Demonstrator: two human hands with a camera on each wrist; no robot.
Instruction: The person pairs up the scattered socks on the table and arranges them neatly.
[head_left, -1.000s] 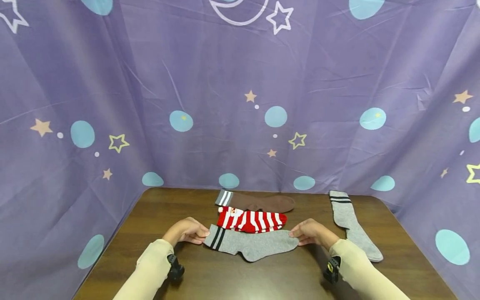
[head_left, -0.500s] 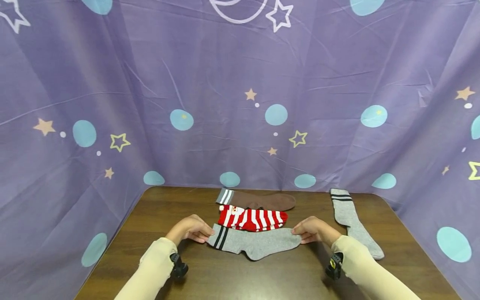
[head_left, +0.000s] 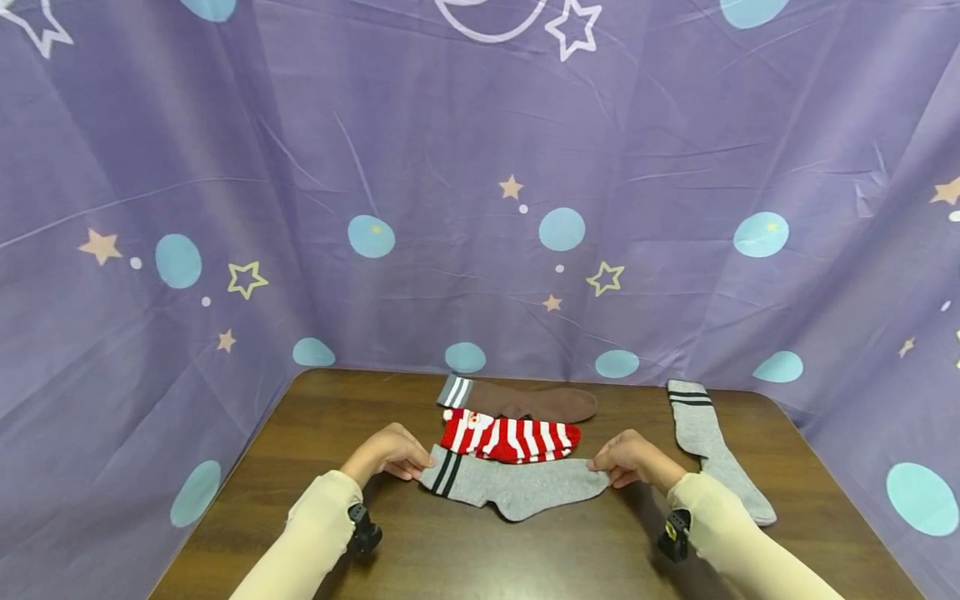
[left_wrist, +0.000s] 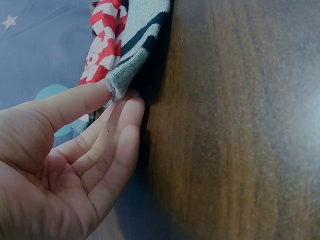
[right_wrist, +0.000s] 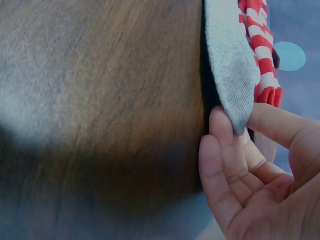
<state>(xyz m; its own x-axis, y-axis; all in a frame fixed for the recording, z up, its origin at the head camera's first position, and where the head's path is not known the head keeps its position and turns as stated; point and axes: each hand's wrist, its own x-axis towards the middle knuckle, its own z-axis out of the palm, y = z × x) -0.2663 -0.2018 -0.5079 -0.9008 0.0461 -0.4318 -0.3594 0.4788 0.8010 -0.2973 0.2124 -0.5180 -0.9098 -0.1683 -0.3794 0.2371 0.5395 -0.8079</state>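
Note:
A grey sock (head_left: 517, 486) with two black stripes at its cuff stretches sideways between my hands, nearest to me in a row of socks. My left hand (head_left: 391, 452) pinches the cuff end between thumb and fingers, as the left wrist view shows on the striped cuff (left_wrist: 134, 52). At the other end my right hand (head_left: 632, 460) pinches the toe (right_wrist: 237, 95). Just behind lies a red and white striped sock (head_left: 513, 438) with a Santa face. Farther back is a brown sock (head_left: 532, 402) with a grey, white-striped cuff.
Another grey sock (head_left: 712, 450) with black stripes lies lengthwise on the right, beyond my right forearm. All the socks are on a brown wooden table (head_left: 480, 567). A purple patterned curtain (head_left: 450, 167) encloses the table at the back and sides.
Both hands still pinch the grey sock. The sock and hands have shifted slightly right in the head view, while the whole scene has also drifted a little that way.

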